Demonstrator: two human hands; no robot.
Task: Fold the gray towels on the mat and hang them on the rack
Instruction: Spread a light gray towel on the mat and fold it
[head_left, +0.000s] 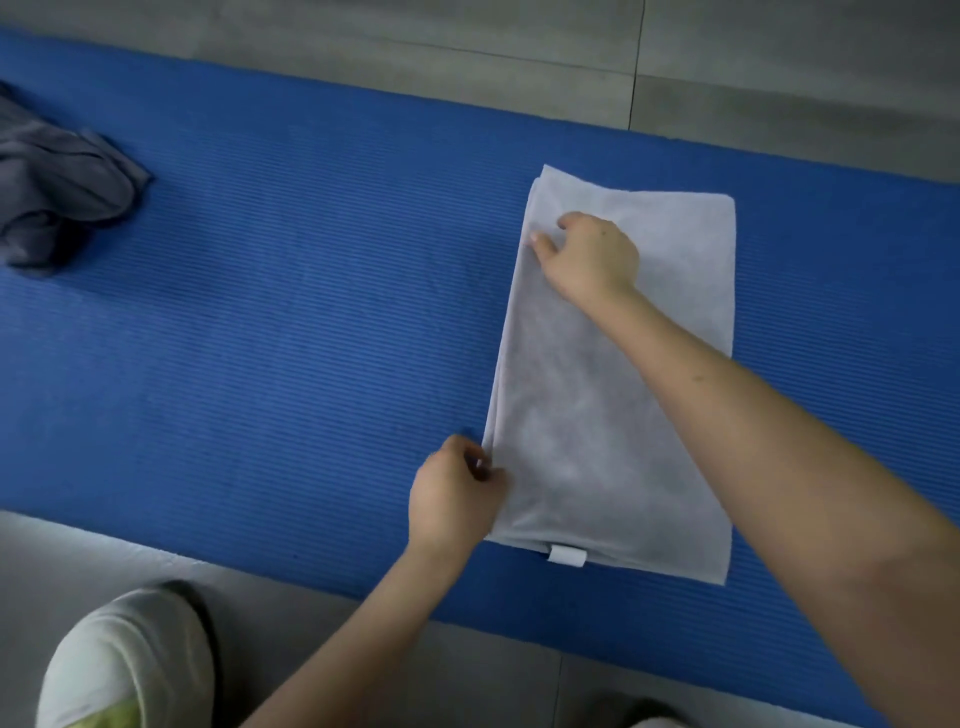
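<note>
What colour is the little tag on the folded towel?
White; the small fabric tag on the light gray folded towel shows in the head view.

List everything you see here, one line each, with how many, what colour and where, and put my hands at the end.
light gray folded towel: one, light gray, flat on the mat, right of centre
white fabric tag: one, white, on that towel's near edge
dark gray crumpled towel: one, dark gray, on the mat at the picture's left edge
blue ribbed foam mat: one, blue, lying across the floor
gray tiled floor: gray, beyond and in front of the mat
pale shoe or knee: one, off-white, bottom left; cannot tell which
left hand: one, pinches the light towel's left edge near its near corner
right hand: one, grips the same edge near the far corner
</note>
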